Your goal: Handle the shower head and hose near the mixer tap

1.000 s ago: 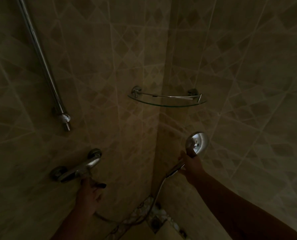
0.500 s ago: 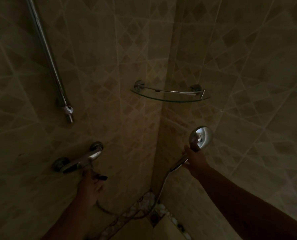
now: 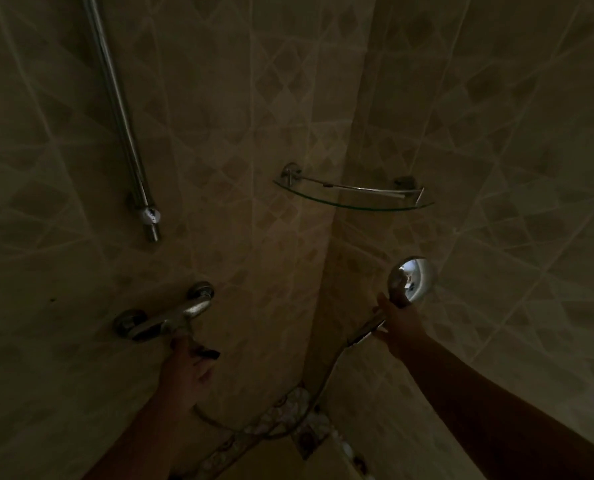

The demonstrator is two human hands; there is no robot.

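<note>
In a dim tiled shower corner, my right hand [image 3: 401, 323] grips the handle of a chrome hand shower [image 3: 413, 279], whose round head points up and away toward the right wall. Its hose [image 3: 318, 393] loops down to the floor and back to the left. My left hand [image 3: 188, 370] reaches up under the chrome mixer tap [image 3: 171, 315] on the left wall, fingers curled around the lever beneath it.
A chrome slide rail [image 3: 122, 116] runs down the left wall above the tap. A glass corner shelf [image 3: 352, 195] with a metal rail sits in the corner at mid height. Patterned floor tiles [image 3: 288, 420] show below.
The view has tilted slightly downward, so the fixtures sit a little higher in frame. Both hands keep their holds; the shower head has risen slightly.
</note>
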